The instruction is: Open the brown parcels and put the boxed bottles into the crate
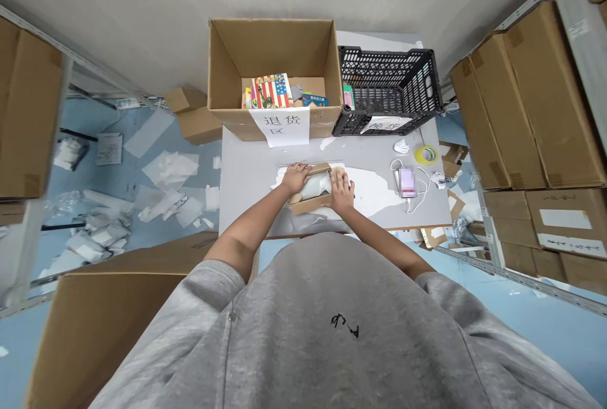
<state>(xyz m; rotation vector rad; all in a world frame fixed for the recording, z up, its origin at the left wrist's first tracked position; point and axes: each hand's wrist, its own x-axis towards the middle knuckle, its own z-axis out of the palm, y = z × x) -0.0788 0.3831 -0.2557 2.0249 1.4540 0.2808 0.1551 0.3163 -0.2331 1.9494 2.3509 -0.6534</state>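
Note:
A small cardboard box (308, 205) lies with its top open near the front edge of the table. Inside it is a pale, whitish wrapped item (317, 186) whose kind I cannot make out. My left hand (296, 177) grips the box at its left end, fingers over the far side. At the right end my right hand (342, 190) holds the box, fingers bent over its edge and thumb toward the near side. Beneath the box and to its right spreads a white sheet (374, 191).
Behind stand a large carton (227, 121) holding books and a black plastic crate (393, 90). Yellow tape (426, 155) and a phone (406, 181) with a white cable lie on the right. Stacked cartons (545, 93) fill the right shelf. Another carton (109, 327) is close on my left.

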